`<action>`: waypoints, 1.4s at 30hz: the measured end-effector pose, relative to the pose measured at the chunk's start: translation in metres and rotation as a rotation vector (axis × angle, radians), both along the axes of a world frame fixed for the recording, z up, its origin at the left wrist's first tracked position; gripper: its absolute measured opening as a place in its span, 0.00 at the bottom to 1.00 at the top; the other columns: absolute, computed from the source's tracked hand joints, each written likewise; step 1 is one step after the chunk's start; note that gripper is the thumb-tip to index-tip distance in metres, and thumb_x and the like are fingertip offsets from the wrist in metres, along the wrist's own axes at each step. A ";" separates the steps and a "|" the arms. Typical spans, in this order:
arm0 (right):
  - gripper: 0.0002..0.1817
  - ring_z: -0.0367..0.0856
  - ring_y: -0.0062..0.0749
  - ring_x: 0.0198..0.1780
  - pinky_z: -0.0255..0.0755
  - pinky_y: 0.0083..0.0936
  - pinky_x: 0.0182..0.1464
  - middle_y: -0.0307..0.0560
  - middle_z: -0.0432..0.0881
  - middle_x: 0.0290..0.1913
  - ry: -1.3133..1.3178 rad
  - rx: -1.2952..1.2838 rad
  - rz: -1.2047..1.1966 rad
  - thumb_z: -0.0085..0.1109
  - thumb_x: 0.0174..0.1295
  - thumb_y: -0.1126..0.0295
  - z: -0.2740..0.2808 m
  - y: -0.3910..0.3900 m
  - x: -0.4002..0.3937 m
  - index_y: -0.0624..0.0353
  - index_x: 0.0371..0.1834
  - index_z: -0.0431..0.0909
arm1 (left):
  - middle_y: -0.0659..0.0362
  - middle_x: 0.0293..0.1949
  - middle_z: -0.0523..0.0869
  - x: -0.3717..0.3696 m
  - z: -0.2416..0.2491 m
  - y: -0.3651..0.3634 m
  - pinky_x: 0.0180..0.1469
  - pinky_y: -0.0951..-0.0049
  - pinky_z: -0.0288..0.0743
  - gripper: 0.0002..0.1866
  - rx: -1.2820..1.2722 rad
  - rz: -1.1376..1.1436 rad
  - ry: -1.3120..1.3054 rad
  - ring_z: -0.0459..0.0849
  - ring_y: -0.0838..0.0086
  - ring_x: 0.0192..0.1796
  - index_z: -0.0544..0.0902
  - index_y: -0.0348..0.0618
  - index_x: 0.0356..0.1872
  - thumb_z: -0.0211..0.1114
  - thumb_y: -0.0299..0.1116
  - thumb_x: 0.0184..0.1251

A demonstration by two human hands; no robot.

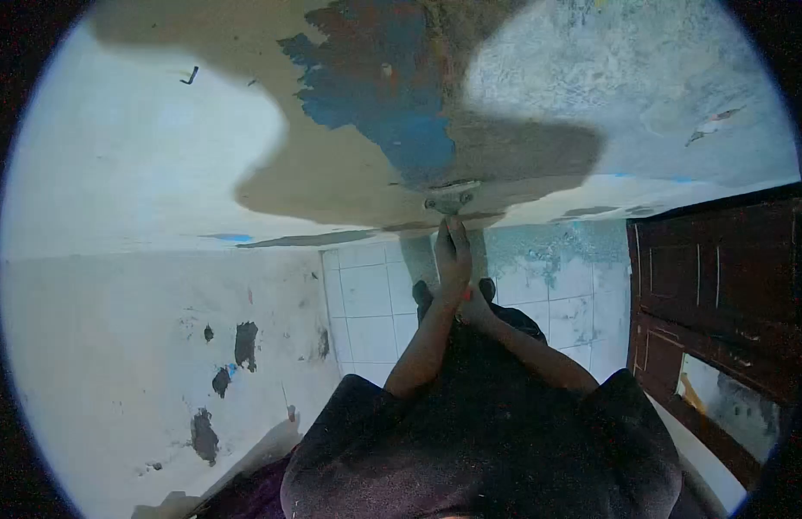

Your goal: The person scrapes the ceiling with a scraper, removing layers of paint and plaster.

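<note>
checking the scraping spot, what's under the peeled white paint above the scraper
Above the scraper, the ceiling shows tan plaster and a blue patch. The hand hides the handle.

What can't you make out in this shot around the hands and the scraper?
- Head view: the right hand is mostly hidden behind the left hand.
- The scraper blade is small and lies in shadow, so its contact with the ceiling is unclear.
- The door is cut by the lens edge.

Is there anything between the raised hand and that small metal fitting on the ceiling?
Nothing: in the head view the fingertips of the raised hand reach right up to the fitting, seemingly touching; no gap is visible.
</note>
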State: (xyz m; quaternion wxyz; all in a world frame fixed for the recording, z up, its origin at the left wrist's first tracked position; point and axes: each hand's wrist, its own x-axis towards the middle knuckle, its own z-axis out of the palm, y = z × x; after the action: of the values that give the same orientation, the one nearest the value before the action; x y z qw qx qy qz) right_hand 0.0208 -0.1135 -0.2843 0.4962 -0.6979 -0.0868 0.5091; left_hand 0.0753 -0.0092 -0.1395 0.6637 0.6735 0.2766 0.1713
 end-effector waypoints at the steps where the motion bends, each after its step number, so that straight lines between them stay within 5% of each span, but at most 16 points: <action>1: 0.06 0.72 0.23 0.22 0.63 0.22 0.22 0.39 0.73 0.21 -0.004 0.002 0.009 0.54 0.59 0.68 0.001 0.001 0.003 0.60 0.32 0.74 | 0.64 0.22 0.68 0.003 0.002 -0.001 0.27 0.77 0.59 0.20 0.002 0.009 -0.004 0.64 0.82 0.26 0.71 0.32 0.41 0.46 0.44 0.73; 3: 0.06 0.74 0.24 0.27 0.66 0.27 0.28 0.40 0.75 0.24 -0.329 0.097 -0.061 0.55 0.59 0.70 -0.007 -0.001 -0.001 0.61 0.31 0.74 | 0.64 0.22 0.67 0.006 0.004 -0.005 0.27 0.76 0.60 0.20 -0.049 0.062 -0.021 0.64 0.81 0.26 0.71 0.32 0.41 0.46 0.44 0.73; 6: 0.19 0.77 0.43 0.31 0.72 0.43 0.35 0.49 0.76 0.37 -0.030 0.570 -0.206 0.49 0.64 0.57 -0.143 -0.013 -0.029 0.64 0.46 0.71 | 0.67 0.21 0.64 0.007 -0.007 -0.005 0.24 0.81 0.56 0.18 0.005 0.061 -0.097 0.60 0.85 0.22 0.69 0.43 0.31 0.43 0.46 0.74; 9: 0.09 0.74 0.23 0.35 0.70 0.28 0.37 0.42 0.78 0.29 -0.278 0.175 -0.012 0.57 0.58 0.69 -0.026 -0.012 0.006 0.64 0.35 0.76 | 0.67 0.21 0.64 0.007 -0.024 -0.004 0.22 0.81 0.56 0.17 0.061 0.031 -0.114 0.60 0.86 0.21 0.68 0.44 0.31 0.43 0.46 0.74; 12: 0.08 0.73 0.23 0.34 0.69 0.27 0.36 0.41 0.77 0.27 -0.418 0.437 -0.143 0.56 0.58 0.70 0.023 0.006 0.014 0.64 0.34 0.75 | 0.67 0.21 0.65 0.012 -0.002 -0.005 0.21 0.81 0.55 0.16 -0.046 0.047 -0.123 0.60 0.86 0.21 0.69 0.45 0.32 0.43 0.45 0.74; 18: 0.08 0.74 0.23 0.32 0.68 0.28 0.32 0.41 0.79 0.27 -0.053 0.287 -0.147 0.58 0.56 0.70 -0.031 -0.012 0.002 0.65 0.32 0.75 | 0.69 0.17 0.64 0.009 -0.012 -0.007 0.17 0.81 0.53 0.16 -0.044 0.061 -0.089 0.60 0.87 0.16 0.69 0.46 0.31 0.44 0.46 0.74; 24: 0.09 0.68 0.29 0.24 0.66 0.28 0.26 0.39 0.69 0.24 -0.268 0.423 -0.148 0.51 0.61 0.64 -0.030 0.006 0.011 0.57 0.31 0.70 | 0.67 0.17 0.64 0.013 0.025 0.002 0.18 0.77 0.53 0.21 -0.007 0.062 -0.072 0.60 0.84 0.16 0.68 0.44 0.27 0.44 0.50 0.72; 26: 0.05 0.69 0.28 0.18 0.64 0.28 0.19 0.37 0.68 0.20 -0.521 0.400 -0.222 0.59 0.53 0.72 -0.035 0.012 0.010 0.57 0.27 0.71 | 0.67 0.16 0.64 0.017 0.015 -0.003 0.18 0.77 0.53 0.22 0.007 0.106 -0.159 0.60 0.84 0.16 0.67 0.44 0.26 0.44 0.51 0.72; 28: 0.10 0.73 0.21 0.29 0.66 0.29 0.28 0.43 0.77 0.22 -0.564 -0.048 0.128 0.62 0.54 0.68 -0.017 0.004 0.010 0.64 0.29 0.75 | 0.67 0.17 0.64 0.011 -0.014 -0.003 0.18 0.79 0.53 0.22 0.179 0.149 -0.065 0.61 0.85 0.18 0.68 0.44 0.26 0.44 0.51 0.72; 29: 0.18 0.68 0.31 0.14 0.60 0.29 0.15 0.38 0.68 0.15 -0.296 0.474 -0.297 0.50 0.56 0.52 -0.018 0.004 -0.005 0.56 0.23 0.72 | 0.60 0.18 0.68 0.007 -0.015 0.000 0.25 0.74 0.60 0.23 -0.038 0.060 -0.014 0.65 0.79 0.23 0.71 0.35 0.31 0.47 0.49 0.71; 30: 0.18 0.68 0.31 0.14 0.60 0.29 0.15 0.38 0.68 0.15 -0.301 0.476 -0.295 0.50 0.56 0.52 -0.034 0.005 -0.010 0.56 0.23 0.72 | 0.60 0.18 0.68 0.008 -0.010 0.002 0.25 0.74 0.60 0.23 -0.037 0.061 -0.019 0.65 0.79 0.23 0.71 0.35 0.31 0.47 0.49 0.71; 32: 0.16 0.67 0.30 0.14 0.60 0.29 0.15 0.37 0.68 0.16 0.349 0.617 -0.508 0.51 0.56 0.54 -0.105 0.007 -0.026 0.56 0.24 0.71 | 0.62 0.19 0.68 0.006 0.000 -0.002 0.25 0.74 0.60 0.24 -0.103 0.059 0.042 0.65 0.80 0.23 0.71 0.35 0.32 0.46 0.50 0.71; 33: 0.09 0.67 0.31 0.15 0.61 0.31 0.16 0.39 0.69 0.18 0.463 0.377 -0.344 0.54 0.56 0.63 -0.158 -0.008 -0.027 0.56 0.24 0.71 | 0.63 0.20 0.68 0.005 -0.003 -0.004 0.25 0.75 0.59 0.24 -0.178 0.082 0.017 0.64 0.80 0.24 0.71 0.35 0.33 0.44 0.50 0.72; 36: 0.05 0.69 0.35 0.18 0.64 0.34 0.20 0.43 0.71 0.21 -0.095 0.267 -0.188 0.55 0.54 0.69 -0.029 -0.008 -0.006 0.56 0.27 0.72 | 0.65 0.21 0.68 0.004 -0.002 -0.003 0.26 0.77 0.59 0.24 0.266 0.047 -0.129 0.63 0.81 0.24 0.72 0.36 0.35 0.44 0.51 0.72; 37: 0.05 0.73 0.36 0.24 0.66 0.35 0.26 0.44 0.71 0.21 -0.336 0.240 -0.164 0.54 0.56 0.68 -0.054 -0.007 -0.010 0.57 0.27 0.72 | 0.64 0.21 0.68 0.004 -0.013 -0.004 0.27 0.78 0.60 0.24 0.325 0.067 -0.093 0.64 0.81 0.25 0.72 0.35 0.37 0.44 0.51 0.72; 42: 0.05 0.68 0.29 0.26 0.62 0.31 0.28 0.33 0.68 0.24 -0.204 0.267 -0.270 0.51 0.56 0.75 -0.044 0.002 -0.003 0.55 0.24 0.69 | 0.64 0.22 0.69 0.011 -0.015 0.000 0.26 0.77 0.60 0.22 -0.133 0.065 0.028 0.65 0.81 0.25 0.71 0.36 0.34 0.46 0.49 0.72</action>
State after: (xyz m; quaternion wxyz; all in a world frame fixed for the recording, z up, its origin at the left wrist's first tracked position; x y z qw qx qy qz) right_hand 0.0176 -0.1116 -0.3283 0.6367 -0.6791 -0.1091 0.3486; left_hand 0.0860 -0.0093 -0.1546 0.6973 0.6207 0.3184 0.1647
